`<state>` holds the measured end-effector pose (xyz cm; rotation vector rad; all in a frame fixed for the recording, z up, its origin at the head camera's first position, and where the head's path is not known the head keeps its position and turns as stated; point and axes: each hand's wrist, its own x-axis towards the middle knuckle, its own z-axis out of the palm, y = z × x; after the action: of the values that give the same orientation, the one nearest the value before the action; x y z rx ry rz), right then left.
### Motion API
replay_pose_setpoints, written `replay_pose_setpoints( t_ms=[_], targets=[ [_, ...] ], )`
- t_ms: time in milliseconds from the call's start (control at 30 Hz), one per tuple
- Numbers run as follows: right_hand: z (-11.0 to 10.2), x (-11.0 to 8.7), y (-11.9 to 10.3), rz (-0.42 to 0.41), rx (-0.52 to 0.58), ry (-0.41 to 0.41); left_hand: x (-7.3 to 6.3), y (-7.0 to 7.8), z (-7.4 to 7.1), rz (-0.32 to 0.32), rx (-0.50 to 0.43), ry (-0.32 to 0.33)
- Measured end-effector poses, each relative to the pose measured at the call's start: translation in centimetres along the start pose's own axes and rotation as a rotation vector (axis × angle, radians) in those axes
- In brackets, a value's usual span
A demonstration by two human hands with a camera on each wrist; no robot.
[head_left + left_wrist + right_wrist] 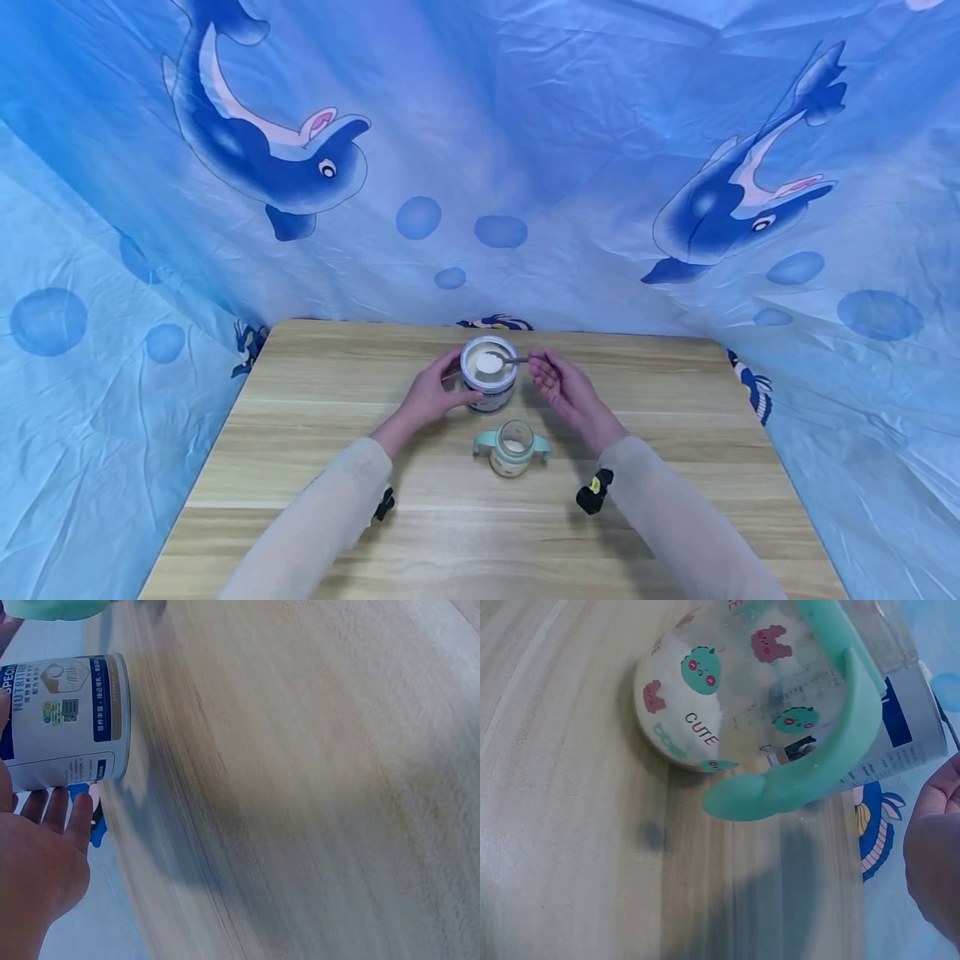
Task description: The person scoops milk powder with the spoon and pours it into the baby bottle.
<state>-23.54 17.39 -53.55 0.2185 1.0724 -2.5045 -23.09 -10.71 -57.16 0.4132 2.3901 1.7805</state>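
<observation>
An open milk powder can (489, 402) with a white and blue label stands near the back of the table. My left hand (431, 393) holds it from the left, thumb in front and fingers around the far side; the left wrist view shows the label (64, 720) close up. Between the fingertips of my right hand (566, 392) is the handle of a spoon (517, 361), its bowl heaped with white powder (489, 362) over the can's mouth. In front of the can stands an uncapped clear baby bottle (705, 712) with two mint-green handles and whitish powder inside.
The wooden table (300, 458) ends just behind the can. Blue cloth (570, 275) printed with dolphins hangs at the back and both sides. The bottle stands between my forearms, its handles (483, 439) pointing left and right.
</observation>
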Motion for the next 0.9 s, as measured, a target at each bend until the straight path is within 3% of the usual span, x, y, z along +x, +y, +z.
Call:
replay_pose_setpoints(
  t_ms=[333, 600, 900],
  targets=[
    [0.7, -0.6, -0.8, -0.044, -0.074, -0.082, -0.4, 0.7, -1.0, -0.031, 0.028, -0.001],
    [1.4, -1.3, -1.9, -0.095, -0.129, -0.130, -1.1, 1.9, -2.5, -0.019, 0.109, -0.007],
    [2.0, -2.2, -3.0, -0.087, -0.144, -0.079, -2.2, 3.8, -3.5, 0.004, 0.179, -0.054]
  ],
)
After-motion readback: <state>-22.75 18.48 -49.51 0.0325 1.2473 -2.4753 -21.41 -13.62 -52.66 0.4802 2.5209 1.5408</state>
